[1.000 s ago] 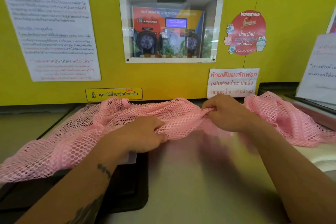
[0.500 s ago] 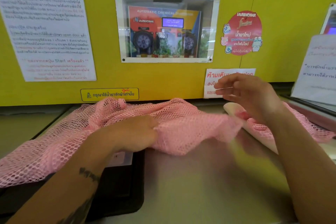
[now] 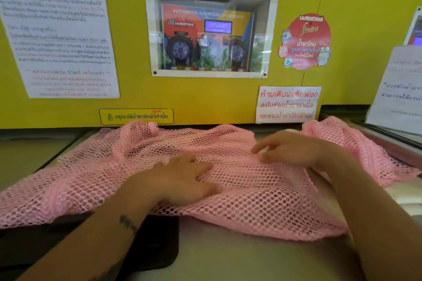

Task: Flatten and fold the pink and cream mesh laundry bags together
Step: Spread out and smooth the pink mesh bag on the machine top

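A pink mesh laundry bag [image 3: 262, 203] lies spread and wrinkled across the grey machine top [image 3: 228, 258], reaching from the far left edge to the right side. My left hand [image 3: 182, 180] lies flat on the mesh near the middle, fingers spread. My right hand [image 3: 290, 148] rests on the mesh a little farther back and to the right, fingers apart and pointing left. A further heap of pink mesh [image 3: 356, 146] rises behind my right forearm. A cream bag is not clearly visible; only a pale sliver [image 3: 290, 130] shows beyond my right hand.
A black panel [image 3: 146, 246] sits under the mesh at the lower left. A yellow wall [image 3: 205, 98] with posters and a dispenser window [image 3: 210, 29] stands right behind the bag. A laminated notice [image 3: 397, 89] leans at the right.
The bunched mesh has been pulled open toward me and now lies spread out. My right hand let go, lifted, then came down on the mesh. My left hand went from gripping to lying flat.
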